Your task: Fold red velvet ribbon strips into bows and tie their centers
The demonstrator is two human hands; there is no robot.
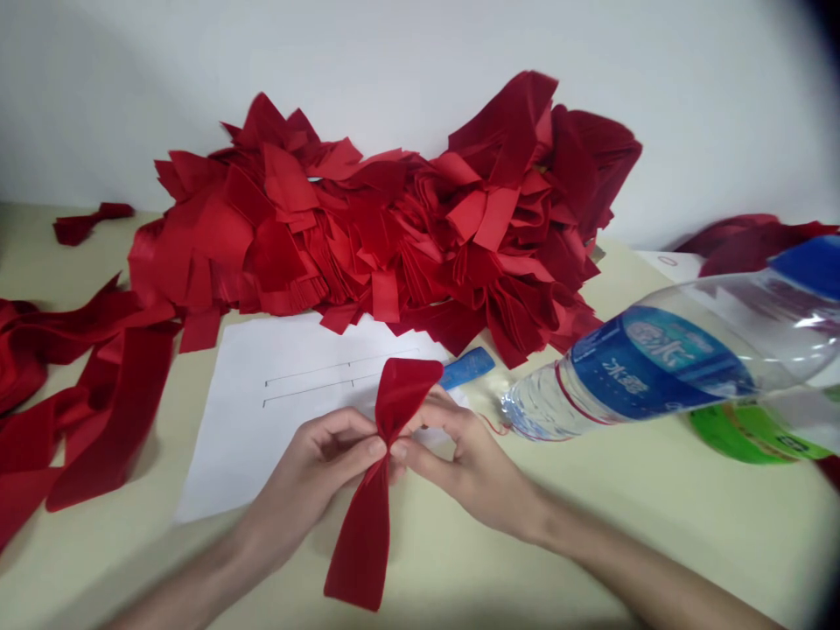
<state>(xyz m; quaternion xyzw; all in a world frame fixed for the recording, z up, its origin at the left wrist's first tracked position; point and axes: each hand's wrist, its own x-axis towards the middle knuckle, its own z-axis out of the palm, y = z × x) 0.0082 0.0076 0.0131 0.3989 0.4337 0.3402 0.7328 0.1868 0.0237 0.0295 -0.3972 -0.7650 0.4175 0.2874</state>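
Note:
A red velvet ribbon [362,542] is gathered to a narrow waist in front of me, its two ends flaring out above and below. My left hand [328,451] pinches that waist from the left between thumb and fingers. From the right, my right hand [456,455] closes on the same spot, thumb beside thumb. Beneath and behind the hands lies a white paper sheet [229,437] with ruled, marked lines. A blue flat object [469,367] rests just beyond my right hand, partly hidden by it.
A large heap of red ribbon pieces [367,236] stands against the wall. Long red ribbon strips [111,420] lie at left, with a small tied piece [92,223] behind. To the right are a water bottle [656,363] with a blue cap, a green roll-like item [741,433] and more dark red cloth [748,241].

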